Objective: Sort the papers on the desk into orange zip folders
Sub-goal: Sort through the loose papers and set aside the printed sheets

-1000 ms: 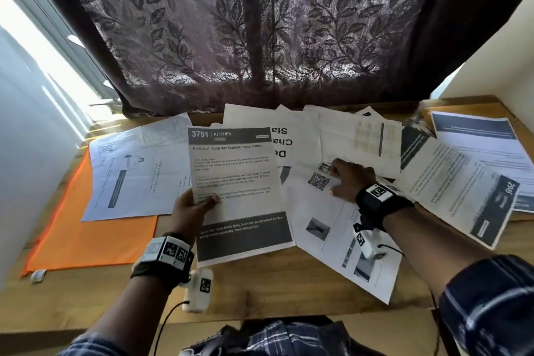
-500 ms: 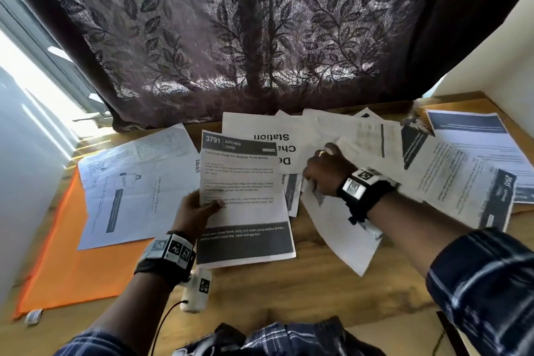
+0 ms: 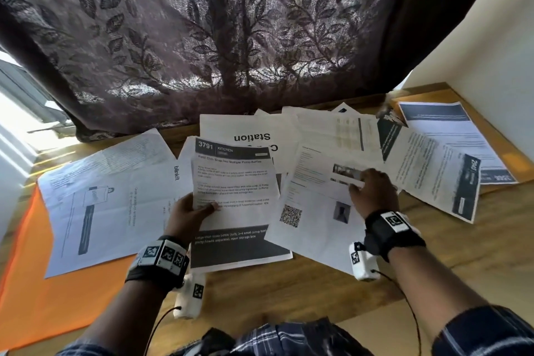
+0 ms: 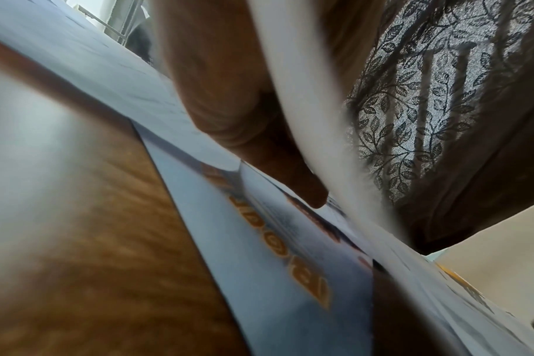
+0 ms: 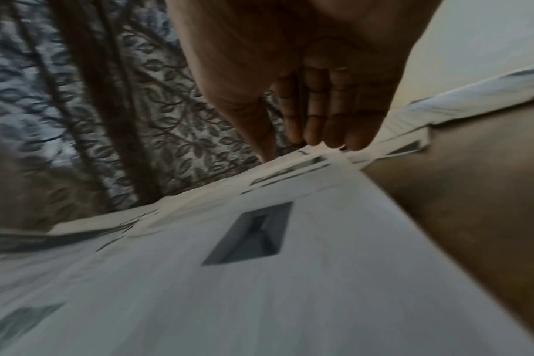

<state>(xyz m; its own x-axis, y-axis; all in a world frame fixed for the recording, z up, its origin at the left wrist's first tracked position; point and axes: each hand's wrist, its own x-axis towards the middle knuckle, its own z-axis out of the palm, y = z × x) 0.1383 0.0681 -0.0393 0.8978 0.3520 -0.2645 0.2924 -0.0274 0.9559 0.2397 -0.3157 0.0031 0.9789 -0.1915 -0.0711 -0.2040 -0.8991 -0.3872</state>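
Observation:
My left hand [image 3: 190, 212] grips the "3791 KITCHEN" sheet [image 3: 234, 182] by its left edge, thumb on top, lifted slightly off the desk. In the left wrist view the fingers [image 4: 247, 135] lie under that sheet [image 4: 305, 120]. My right hand [image 3: 372, 191] lies with straight fingers on a white sheet with a QR code [image 3: 312, 211], just right of the held one. The right wrist view shows the fingertips [image 5: 330, 130] touching this sheet [image 5: 259, 289]. An orange zip folder [image 3: 43, 283] lies at the left under a sheet with a drawing [image 3: 101, 196].
More papers spread across the back and right of the wooden desk [image 3: 462, 254], among them a "Station" sheet [image 3: 245, 131] and dark-banded sheets [image 3: 433, 176]. A second orange folder [image 3: 511, 159] lies under the far right papers. A leaf-patterned curtain [image 3: 231, 37] hangs behind; a wall stands right.
My right hand has slid the QR-code sheet back down and to the right, and now rests flat on it. The left hand keeps hold of the kitchen sheet.

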